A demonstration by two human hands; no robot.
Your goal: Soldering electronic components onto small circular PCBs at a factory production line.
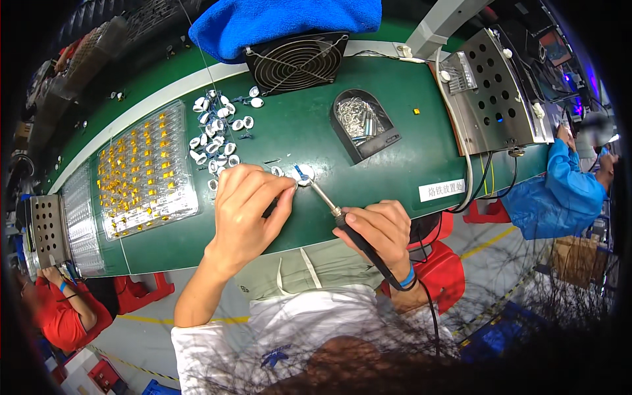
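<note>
My right hand (382,234) grips the dark handle of a soldering iron (327,201), its metal shaft slanting up and left. The iron's tip touches or nearly touches a small white round part (304,175) with a blue piece on it. From the other side my left hand (243,207) comes in with thumb and forefinger pinched beside that part; what lies between the fingertips is too small to make out. Another small white part (277,171) lies next to the left fingers. Beyond them is a loose pile of white oval parts with dark blue wires (214,135).
A clear plastic tray (191,191) with rows of small yellow-orange pieces lies to the left. A black bin (359,153) of metal pins, a fan (299,62) under a blue cloth (289,20) and a perforated metal box (490,92) stand farther off. Co-workers sit at both sides.
</note>
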